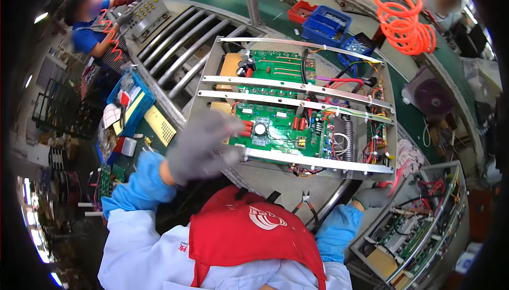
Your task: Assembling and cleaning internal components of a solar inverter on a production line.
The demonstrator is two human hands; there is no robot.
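Note:
A metal chassis with green circuit boards, wires and metal crossbars lies in front of me. My left hand, in a grey glove and blurred, is over the chassis's near left corner. Its thumb and fingers look apart, and I see nothing between them. To the right, my grey-gloved right hand is beside a second open chassis. Its fingers close around a thin red thing, whose kind I cannot make out. Pliers rest on the work surface between my arms.
Metal rollers run behind the chassis to the left. A blue bin of parts stands left; blue and red bins stand behind. Orange coiled hoses hang at upper right. One person works at far left; another is at upper right.

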